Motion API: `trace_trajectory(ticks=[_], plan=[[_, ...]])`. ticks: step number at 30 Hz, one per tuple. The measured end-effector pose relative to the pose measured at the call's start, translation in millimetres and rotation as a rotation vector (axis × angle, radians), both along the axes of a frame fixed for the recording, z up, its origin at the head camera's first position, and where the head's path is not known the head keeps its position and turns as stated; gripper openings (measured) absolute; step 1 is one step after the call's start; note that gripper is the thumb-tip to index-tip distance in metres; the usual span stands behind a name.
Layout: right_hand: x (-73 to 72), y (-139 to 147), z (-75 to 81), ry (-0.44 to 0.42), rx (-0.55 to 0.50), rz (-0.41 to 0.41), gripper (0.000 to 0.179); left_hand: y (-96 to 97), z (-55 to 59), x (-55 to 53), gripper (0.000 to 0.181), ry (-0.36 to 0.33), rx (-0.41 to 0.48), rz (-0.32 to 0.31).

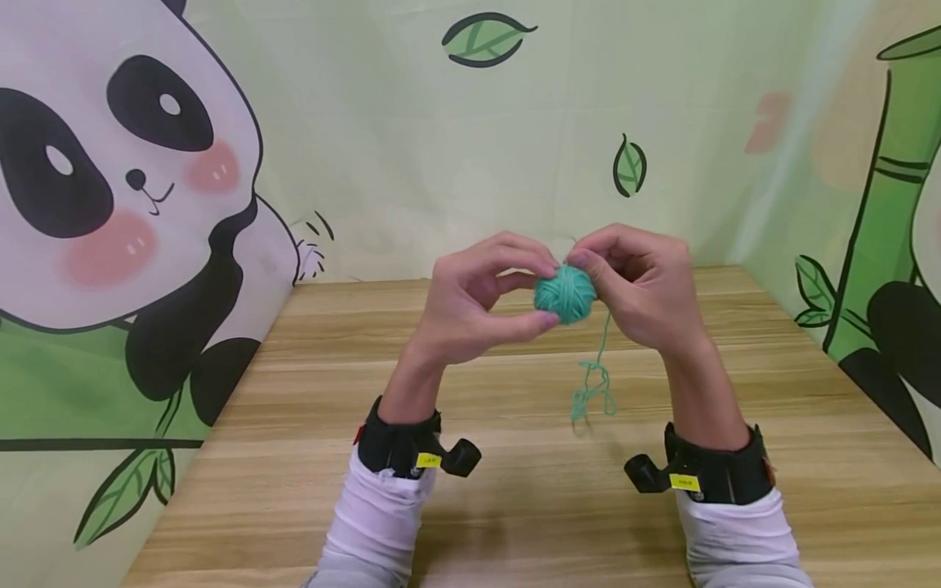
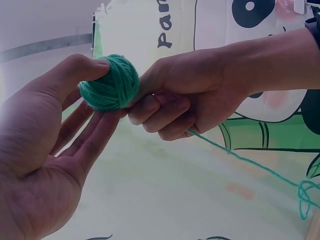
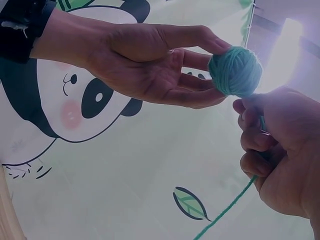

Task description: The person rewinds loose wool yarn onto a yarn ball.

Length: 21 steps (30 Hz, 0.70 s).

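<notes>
A small teal ball of yarn [image 1: 564, 295] is held up above the wooden table. My left hand [image 1: 481, 298] grips it between the thumb below and the fingertips above, as the head view shows. Close against the ball's right side, my right hand [image 1: 643, 282] pinches the yarn strand between thumb and forefinger, its other fingers curled in. From under the right hand the loose strand [image 3: 227, 212] runs out in the right wrist view. In the head view its tangled tail [image 1: 594, 392] hangs in loops below the hands; whether it touches the table I cannot tell.
The wooden table [image 1: 309, 490] spreads beneath both arms. Behind it hangs a backdrop [image 1: 367, 122] printed with pandas, leaves and bamboo. Each wrist wears a black strap with a small camera, the left one [image 1: 461, 457] and the right one [image 1: 645, 474].
</notes>
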State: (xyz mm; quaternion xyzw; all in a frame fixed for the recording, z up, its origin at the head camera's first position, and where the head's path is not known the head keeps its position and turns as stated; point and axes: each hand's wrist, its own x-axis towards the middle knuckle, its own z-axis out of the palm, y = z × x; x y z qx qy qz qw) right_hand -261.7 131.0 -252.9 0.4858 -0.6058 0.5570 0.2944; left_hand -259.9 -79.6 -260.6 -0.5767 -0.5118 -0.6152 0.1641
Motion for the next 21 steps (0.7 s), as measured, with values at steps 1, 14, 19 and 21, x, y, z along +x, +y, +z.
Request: trace_trajectory(ticks=[1, 14, 19, 21], plan=[[0.2, -0.3, -0.1, -0.008, 0.002, 0.003, 0.041, -0.1, 0.1, -0.2, 0.041, -0.002, 0.006, 0.003], [2.5, 0.2, -4.0, -0.067, 0.186, -0.036, 0.014, -1.2, 0.2, 1.4, 0.039, -0.038, 0.104, 0.019], [1.9, 0.8, -6.4, -0.065, 0.248, -0.059, 0.014, -1.0, -0.5, 0.3, 0.04, -0.035, 0.132, 0.033], [1.3, 0.5, -7.1, -0.06, 0.263, -0.047, 0.016, -1.0, -0.8, -0.1, 0.041, -0.032, 0.137, 0.042]])
